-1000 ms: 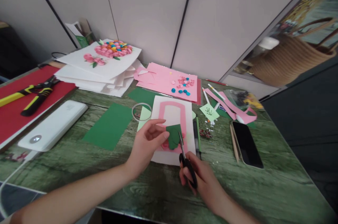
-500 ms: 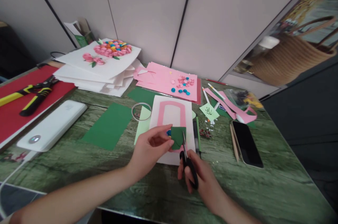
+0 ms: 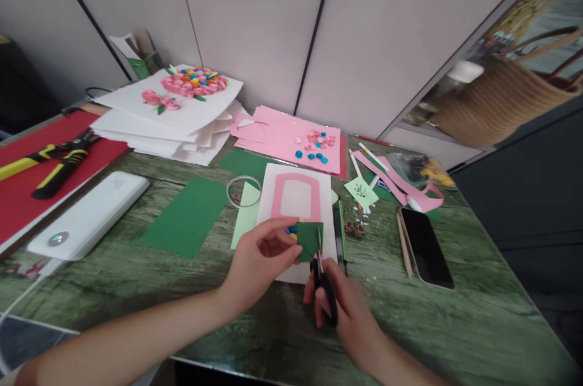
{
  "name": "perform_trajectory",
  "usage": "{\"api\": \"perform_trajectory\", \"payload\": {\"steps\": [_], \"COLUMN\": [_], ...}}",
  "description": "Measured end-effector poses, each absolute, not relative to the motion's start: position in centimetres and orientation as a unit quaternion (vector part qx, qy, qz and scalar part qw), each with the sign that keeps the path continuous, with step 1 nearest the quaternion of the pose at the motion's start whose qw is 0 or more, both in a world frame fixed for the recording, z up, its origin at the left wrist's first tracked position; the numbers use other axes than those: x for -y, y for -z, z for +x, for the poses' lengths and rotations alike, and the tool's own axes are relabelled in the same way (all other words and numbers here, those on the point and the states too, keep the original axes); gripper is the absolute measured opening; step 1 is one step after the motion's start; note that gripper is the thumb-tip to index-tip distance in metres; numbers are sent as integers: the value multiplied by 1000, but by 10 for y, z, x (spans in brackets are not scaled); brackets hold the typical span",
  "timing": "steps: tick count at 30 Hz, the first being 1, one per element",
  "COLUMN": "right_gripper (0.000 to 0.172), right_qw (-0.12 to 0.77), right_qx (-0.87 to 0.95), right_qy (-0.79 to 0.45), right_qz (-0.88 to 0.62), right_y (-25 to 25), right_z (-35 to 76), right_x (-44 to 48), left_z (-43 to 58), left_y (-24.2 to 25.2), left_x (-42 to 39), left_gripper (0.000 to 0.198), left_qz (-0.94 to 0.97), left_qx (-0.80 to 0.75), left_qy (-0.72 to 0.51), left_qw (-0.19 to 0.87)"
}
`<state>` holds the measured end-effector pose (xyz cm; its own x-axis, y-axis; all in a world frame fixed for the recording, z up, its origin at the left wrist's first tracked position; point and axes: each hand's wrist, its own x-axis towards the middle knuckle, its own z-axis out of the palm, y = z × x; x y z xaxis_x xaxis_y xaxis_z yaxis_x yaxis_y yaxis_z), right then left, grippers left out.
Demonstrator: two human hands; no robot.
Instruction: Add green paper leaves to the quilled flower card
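Between the thumb and fingers of my left hand [image 3: 259,255] is a small square of dark green paper [image 3: 308,239]. My right hand [image 3: 348,304] is closed around the black handles of a pair of scissors [image 3: 327,292], whose blades lie against the right side of the green square. Under both hands rests a white sheet [image 3: 268,192] bearing a pink arched frame [image 3: 297,179]. Small blue and yellow pieces [image 3: 292,230] show on it beside my left fingers, partly hidden by them.
Left of the sheet are a metal ring [image 3: 228,192], green paper [image 3: 186,216], a white power bank [image 3: 91,216] and yellow-black pliers [image 3: 64,167]. Pink paper [image 3: 273,131] with small pieces lies behind. At right are a green pen [image 3: 341,231], paper scraps [image 3: 361,192] and a phone [image 3: 426,246].
The green square has shifted slightly right and down in my left hand. My right hand and the scissors have moved a little to the left.
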<state>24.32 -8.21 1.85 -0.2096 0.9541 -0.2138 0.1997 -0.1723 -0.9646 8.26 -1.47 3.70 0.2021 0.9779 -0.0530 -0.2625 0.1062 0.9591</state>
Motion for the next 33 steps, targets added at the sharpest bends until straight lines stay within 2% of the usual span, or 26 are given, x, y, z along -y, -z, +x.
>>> {"api": "perform_trajectory", "payload": {"steps": [20,33], "right_gripper": [38,32], "right_qw": [317,305], "right_qx": [538,553], "right_qy": [-571,-554], "right_qz": [-533,-542], "right_y": [-23,-21], "right_z": [248,251], "right_x": [79,78], "left_z": [78,77], "left_y": [-35,-34], "left_x": [11,9], "left_gripper": [30,29], "left_qz": [470,482], "left_qx": [-424,-437], "left_qy": [-498,-489], "left_qw": [593,581]}}
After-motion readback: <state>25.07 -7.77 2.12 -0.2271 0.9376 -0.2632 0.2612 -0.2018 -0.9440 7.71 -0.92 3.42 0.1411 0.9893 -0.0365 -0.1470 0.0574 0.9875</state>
